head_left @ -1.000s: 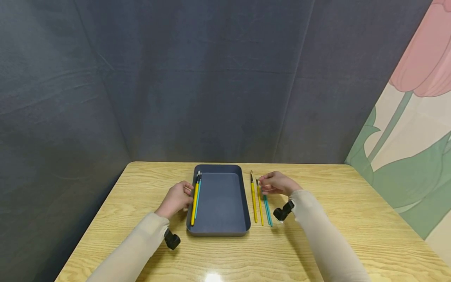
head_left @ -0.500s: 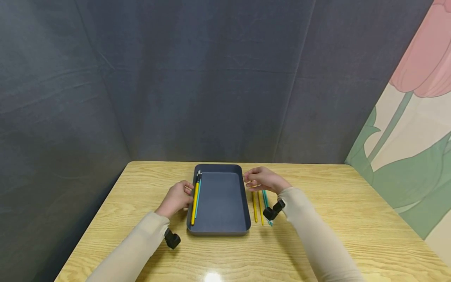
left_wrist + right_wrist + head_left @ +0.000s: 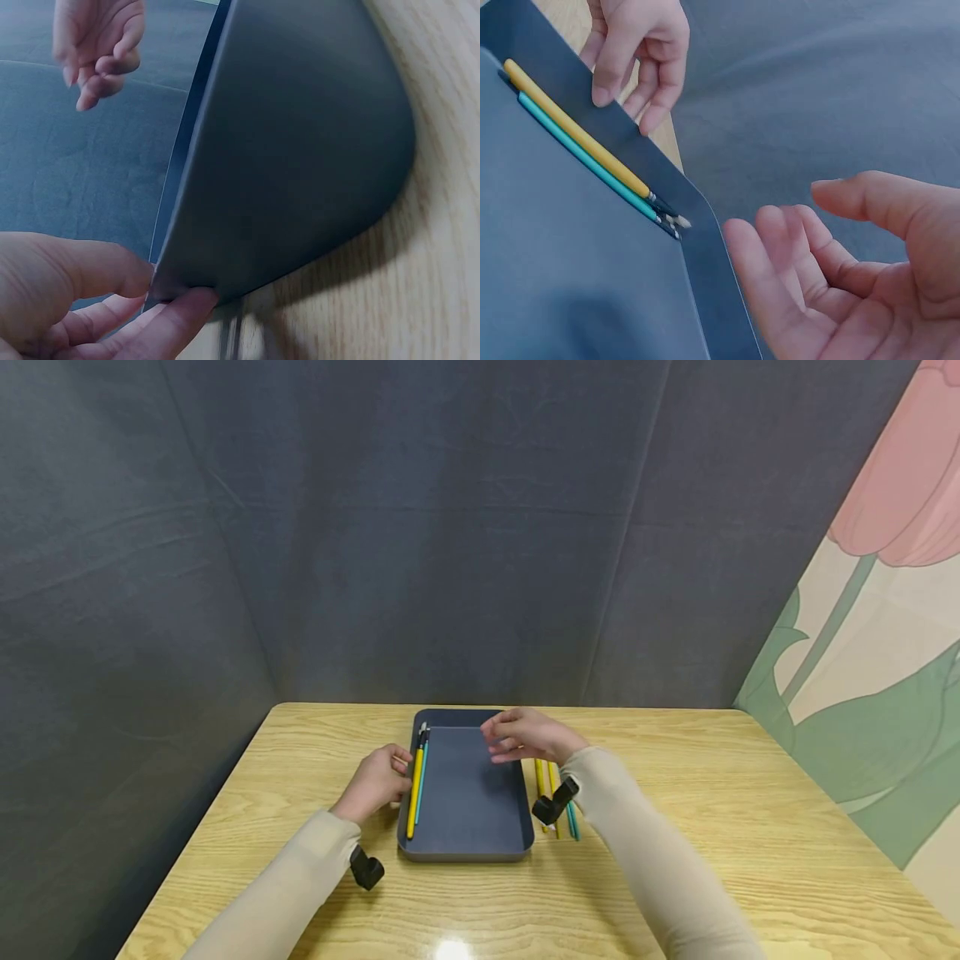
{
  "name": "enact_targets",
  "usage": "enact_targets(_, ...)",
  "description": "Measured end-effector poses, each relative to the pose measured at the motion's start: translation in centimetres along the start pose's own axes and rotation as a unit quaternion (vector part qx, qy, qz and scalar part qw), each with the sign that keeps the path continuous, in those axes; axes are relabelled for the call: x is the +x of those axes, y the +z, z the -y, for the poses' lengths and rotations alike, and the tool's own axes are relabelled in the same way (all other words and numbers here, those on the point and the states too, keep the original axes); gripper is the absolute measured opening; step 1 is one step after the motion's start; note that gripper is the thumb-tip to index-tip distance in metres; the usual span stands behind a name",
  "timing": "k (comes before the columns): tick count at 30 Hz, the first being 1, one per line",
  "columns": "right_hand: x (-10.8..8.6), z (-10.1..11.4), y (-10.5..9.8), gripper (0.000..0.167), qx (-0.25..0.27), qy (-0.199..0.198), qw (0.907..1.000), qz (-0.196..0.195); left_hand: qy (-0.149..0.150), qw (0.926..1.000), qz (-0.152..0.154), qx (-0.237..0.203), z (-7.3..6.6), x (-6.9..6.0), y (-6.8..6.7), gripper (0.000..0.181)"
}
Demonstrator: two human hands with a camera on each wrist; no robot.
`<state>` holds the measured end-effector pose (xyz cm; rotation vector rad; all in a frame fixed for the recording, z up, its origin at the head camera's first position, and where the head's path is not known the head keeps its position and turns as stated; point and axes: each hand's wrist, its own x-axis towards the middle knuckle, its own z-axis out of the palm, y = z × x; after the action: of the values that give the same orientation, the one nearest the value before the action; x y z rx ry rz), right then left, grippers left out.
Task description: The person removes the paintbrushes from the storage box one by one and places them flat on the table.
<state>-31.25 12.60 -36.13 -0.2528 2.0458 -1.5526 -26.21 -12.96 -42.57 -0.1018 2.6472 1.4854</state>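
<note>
A dark grey rectangular tray [image 3: 471, 802] lies on the table. Along its left wall rest a yellow-handled brush [image 3: 416, 793] and a teal-handled brush [image 3: 422, 785], side by side, tips away from me. My left hand [image 3: 377, 782] pinches the tray's left wall, thumb at the rim and fingers on the outer face, as the left wrist view shows. Above the tray's far right part hovers my right hand [image 3: 530, 736], fingers loosely bent; in the right wrist view its palm [image 3: 855, 300] shows nothing held.
Right of the tray, on the wooden table [image 3: 690, 793], lie yellow-handled tools [image 3: 540, 777] and teal-handled tools [image 3: 573, 821], partly covered by my right arm. A dark cloth [image 3: 450, 543] hangs behind the table, with a flower-patterned panel [image 3: 870, 652] at the right.
My right hand has moved left, from above the tools on the table to over the tray. The left hand, tray and brushes inside it have stayed in place.
</note>
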Motion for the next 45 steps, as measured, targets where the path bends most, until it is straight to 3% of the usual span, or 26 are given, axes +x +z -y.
enact_targets(6, 1.6, 0.5, 1.8, 0.030, 0.021, 0.006, 0.9998, 0.002, -0.006, 1.0000, -0.002, -0.002, 0.1, -0.1, -0.1, 0.040)
enact_targets(22, 5.4, 0.2, 6.2, 0.039, 0.043, 0.075, 0.9963, -0.001, -0.001, 1.0000, 0.001, -0.001, 0.2, -0.1, -0.2, 0.042)
enact_targets(30, 6.5, -0.3, 7.4, 0.036, 0.070, 0.087, 0.9934, -0.028, 0.002, 1.0000, 0.003, 0.002, 0.2, 0.0, -0.1, 0.043)
enact_targets(45, 8.2, -1.3, 9.9, 0.024, 0.064, 0.102, 0.9895, -0.081, 0.006, 1.0000, 0.003, 0.004, 0.2, 0.0, -0.3, 0.041)
